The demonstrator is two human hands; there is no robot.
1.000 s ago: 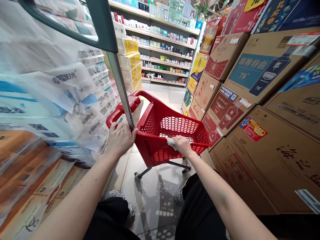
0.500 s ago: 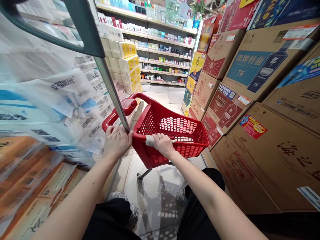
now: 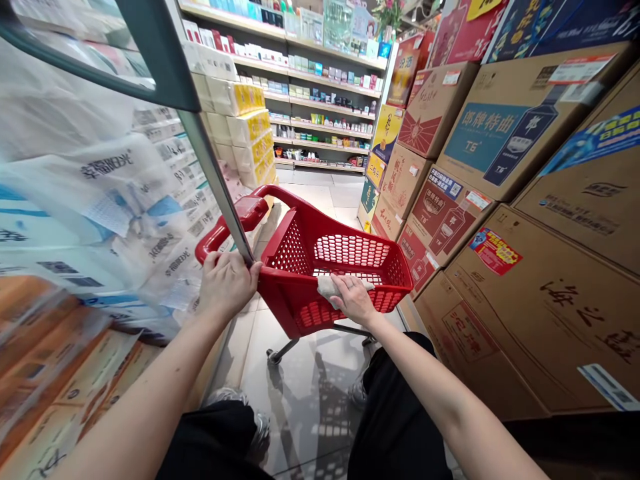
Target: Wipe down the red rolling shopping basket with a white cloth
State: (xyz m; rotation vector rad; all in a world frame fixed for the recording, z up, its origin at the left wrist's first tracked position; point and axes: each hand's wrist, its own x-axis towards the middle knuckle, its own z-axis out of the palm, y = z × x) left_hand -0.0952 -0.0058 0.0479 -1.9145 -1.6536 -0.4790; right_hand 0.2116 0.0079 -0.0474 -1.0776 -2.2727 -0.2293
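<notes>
A red plastic shopping cart (image 3: 350,257) stands on the tiled floor in front of me, its basket holding nothing I can see. My left hand (image 3: 225,283) is closed around the cart's grey metal pull rod (image 3: 217,183), low down near the basket's rim. My right hand (image 3: 354,299) presses a whitish cloth (image 3: 327,285) against the near rim of the basket, fingers curled over it. The red carry handle (image 3: 240,213) arches over the cart's left side.
Wrapped tissue packs (image 3: 100,200) are stacked close on the left. Cardboard cartons (image 3: 525,220) are piled high on the right. The aisle runs ahead to shelves of small goods (image 3: 320,100). My legs in black and my shoes are below.
My right hand with the cloth slid left along the near rim, then back toward the right. The left hand kept its grip on the rod. The view shifted slightly.
</notes>
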